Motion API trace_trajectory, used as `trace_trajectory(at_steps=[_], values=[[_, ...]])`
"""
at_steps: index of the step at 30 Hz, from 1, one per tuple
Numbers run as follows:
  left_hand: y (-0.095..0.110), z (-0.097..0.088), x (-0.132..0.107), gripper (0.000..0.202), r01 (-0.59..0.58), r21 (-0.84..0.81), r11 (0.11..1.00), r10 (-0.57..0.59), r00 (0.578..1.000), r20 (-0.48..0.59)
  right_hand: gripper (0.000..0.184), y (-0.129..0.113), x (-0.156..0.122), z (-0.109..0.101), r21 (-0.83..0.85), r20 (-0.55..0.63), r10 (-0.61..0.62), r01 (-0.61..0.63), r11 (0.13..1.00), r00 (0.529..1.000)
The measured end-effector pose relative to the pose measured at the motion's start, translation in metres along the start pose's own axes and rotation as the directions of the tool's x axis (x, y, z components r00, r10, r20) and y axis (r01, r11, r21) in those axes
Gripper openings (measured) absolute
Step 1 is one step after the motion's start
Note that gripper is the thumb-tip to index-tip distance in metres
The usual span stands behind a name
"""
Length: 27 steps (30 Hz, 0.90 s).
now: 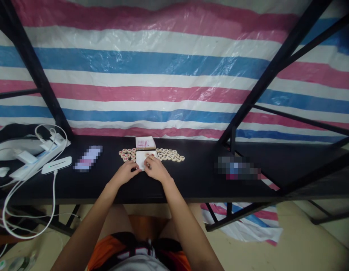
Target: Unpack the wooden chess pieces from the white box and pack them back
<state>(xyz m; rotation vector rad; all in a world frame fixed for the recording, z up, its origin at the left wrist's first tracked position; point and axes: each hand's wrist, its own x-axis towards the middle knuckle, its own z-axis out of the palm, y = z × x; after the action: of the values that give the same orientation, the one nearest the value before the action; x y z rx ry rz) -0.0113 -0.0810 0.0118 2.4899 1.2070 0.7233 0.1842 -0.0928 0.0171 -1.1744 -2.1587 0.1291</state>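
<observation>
On the black desk (197,177) a small white box (140,155) lies in front of me, with a few round xiangqi pieces in its far part. My left hand (127,171) grips the box's near left corner between thumb and fingers. Inside the box, my right hand (156,168) has its fingers pinched together around a xiangqi piece, mostly hidden by the fingers. Left of the box sits a cluster of pieces with red marks (127,153). To its right are several pieces with dark marks (171,154), in rough rows.
Behind the box stands its white lid (145,143) with a pink print. A blurred phone (88,158), a white power strip (35,160), a white device (57,165) and looping cables are on the left. A blurred dark object (238,168) lies right, near black metal bars (252,103).
</observation>
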Motion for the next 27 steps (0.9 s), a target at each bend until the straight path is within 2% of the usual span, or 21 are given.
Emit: trace_trajectory(at_steps=[6,12,15,19,22,25,27], values=[[0.011,-0.006,0.0,0.031,-0.024,0.02,1.0,0.027,0.981,-0.19,0.007,-0.003,0.002,0.0,0.158,-0.109,0.05,-0.032,0.987,0.993],[0.018,-0.001,0.002,0.016,-0.092,-0.035,0.995,0.09,0.994,-0.058,0.007,-0.012,0.002,0.002,0.266,-0.07,0.017,0.003,0.964,0.997],[0.015,-0.001,0.002,0.017,-0.085,-0.043,0.995,0.081,0.993,-0.089,0.005,-0.008,0.003,0.004,0.268,-0.113,0.044,-0.012,0.963,0.993],[-0.001,-0.006,0.0,0.022,0.082,-0.032,0.996,-0.087,0.978,-0.188,0.014,0.007,0.003,0.0,0.253,-0.251,0.241,-0.177,0.951,0.937],[-0.018,-0.012,-0.003,0.021,0.245,-0.013,0.969,-0.243,0.952,-0.183,0.025,0.016,-0.002,-0.003,0.224,-0.282,0.349,-0.293,0.93,0.894],[-0.028,-0.015,-0.006,0.015,0.322,0.071,0.944,-0.307,0.936,-0.17,0.015,0.02,-0.01,-0.003,0.129,-0.24,0.367,-0.345,0.93,0.899],[-0.031,-0.015,-0.007,0.018,0.364,0.143,0.92,-0.334,0.921,-0.199,0.013,0.019,-0.016,-0.002,0.065,-0.195,0.364,-0.358,0.932,0.911]])
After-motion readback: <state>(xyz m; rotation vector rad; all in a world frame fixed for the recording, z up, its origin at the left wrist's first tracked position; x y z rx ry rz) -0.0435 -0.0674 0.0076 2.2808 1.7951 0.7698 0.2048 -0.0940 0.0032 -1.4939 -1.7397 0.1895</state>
